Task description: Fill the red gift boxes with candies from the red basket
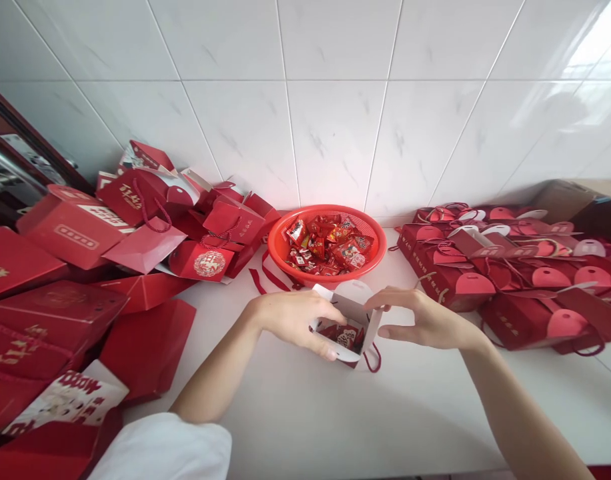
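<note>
A small gift box (373,325) with a white inside stands with its top flaps up on the counter, in the middle of the head view. Red-wrapped candies (346,337) lie in it, and a dark red cord handle hangs off its near right side. My left hand (296,321) grips the box's left edge, fingers reaching over the opening and thumb along the near flap. On the other side, my right hand (419,319) holds the right wall between bent fingertips and thumb. Behind the box sits an orange-red plastic basket (378,257) of wrapped candies.
Red gift boxes (148,347) are piled loosely on the left of the white counter (305,420). Closed red boxes (455,283) with cord handles stand in rows on the right. A loose red ribbon (258,281) lies by the basket. White tiles (335,133) back the counter.
</note>
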`<act>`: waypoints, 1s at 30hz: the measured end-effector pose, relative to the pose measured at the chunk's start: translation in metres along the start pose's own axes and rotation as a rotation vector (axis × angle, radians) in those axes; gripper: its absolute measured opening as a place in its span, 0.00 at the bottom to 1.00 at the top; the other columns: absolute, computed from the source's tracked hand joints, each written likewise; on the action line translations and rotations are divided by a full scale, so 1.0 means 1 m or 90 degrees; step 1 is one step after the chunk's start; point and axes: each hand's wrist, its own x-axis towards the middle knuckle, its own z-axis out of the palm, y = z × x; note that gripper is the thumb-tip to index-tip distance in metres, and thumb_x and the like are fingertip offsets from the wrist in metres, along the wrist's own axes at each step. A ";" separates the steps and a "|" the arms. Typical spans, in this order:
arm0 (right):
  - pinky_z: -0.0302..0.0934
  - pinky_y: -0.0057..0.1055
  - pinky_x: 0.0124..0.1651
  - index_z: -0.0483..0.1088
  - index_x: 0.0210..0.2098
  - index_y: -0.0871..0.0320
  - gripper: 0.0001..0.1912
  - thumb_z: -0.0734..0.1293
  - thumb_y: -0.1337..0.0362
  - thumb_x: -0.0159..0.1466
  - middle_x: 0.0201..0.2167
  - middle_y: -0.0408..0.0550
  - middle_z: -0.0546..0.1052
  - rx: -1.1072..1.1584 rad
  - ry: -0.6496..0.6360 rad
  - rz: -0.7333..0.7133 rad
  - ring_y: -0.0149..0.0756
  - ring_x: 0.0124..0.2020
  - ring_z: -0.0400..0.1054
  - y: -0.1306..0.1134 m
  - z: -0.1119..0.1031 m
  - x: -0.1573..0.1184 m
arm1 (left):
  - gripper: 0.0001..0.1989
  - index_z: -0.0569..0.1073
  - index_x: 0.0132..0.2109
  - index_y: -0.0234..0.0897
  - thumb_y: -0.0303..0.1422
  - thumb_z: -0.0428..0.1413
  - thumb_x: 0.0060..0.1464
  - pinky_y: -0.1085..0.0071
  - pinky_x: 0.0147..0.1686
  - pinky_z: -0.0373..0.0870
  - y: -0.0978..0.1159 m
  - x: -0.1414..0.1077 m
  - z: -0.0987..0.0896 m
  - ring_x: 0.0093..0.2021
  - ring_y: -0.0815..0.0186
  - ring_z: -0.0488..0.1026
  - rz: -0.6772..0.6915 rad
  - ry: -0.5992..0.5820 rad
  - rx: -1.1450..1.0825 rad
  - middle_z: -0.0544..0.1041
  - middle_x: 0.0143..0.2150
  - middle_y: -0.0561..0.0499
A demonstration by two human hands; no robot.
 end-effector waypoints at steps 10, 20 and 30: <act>0.69 0.36 0.37 0.67 0.32 0.54 0.17 0.75 0.51 0.57 0.30 0.44 0.73 0.091 0.324 0.086 0.36 0.31 0.69 0.025 0.044 -0.011 | 0.10 0.74 0.34 0.37 0.39 0.56 0.58 0.72 0.37 0.68 0.005 -0.019 -0.016 0.39 0.63 0.75 -0.203 0.149 0.032 0.78 0.38 0.51; 0.70 0.39 0.41 0.69 0.51 0.50 0.22 0.71 0.49 0.62 0.38 0.47 0.77 0.072 0.328 0.117 0.37 0.32 0.70 0.043 0.078 -0.004 | 0.16 0.74 0.43 0.37 0.39 0.66 0.49 0.70 0.40 0.68 -0.005 0.008 0.009 0.42 0.61 0.74 -0.115 0.018 -0.068 0.76 0.42 0.50; 0.71 0.40 0.44 0.77 0.41 0.53 0.14 0.65 0.51 0.68 0.51 0.55 0.74 0.064 0.280 0.020 0.36 0.34 0.72 0.039 0.081 -0.011 | 0.17 0.68 0.42 0.39 0.38 0.65 0.49 0.68 0.38 0.69 -0.013 0.014 0.017 0.41 0.60 0.73 -0.194 0.172 -0.003 0.75 0.43 0.50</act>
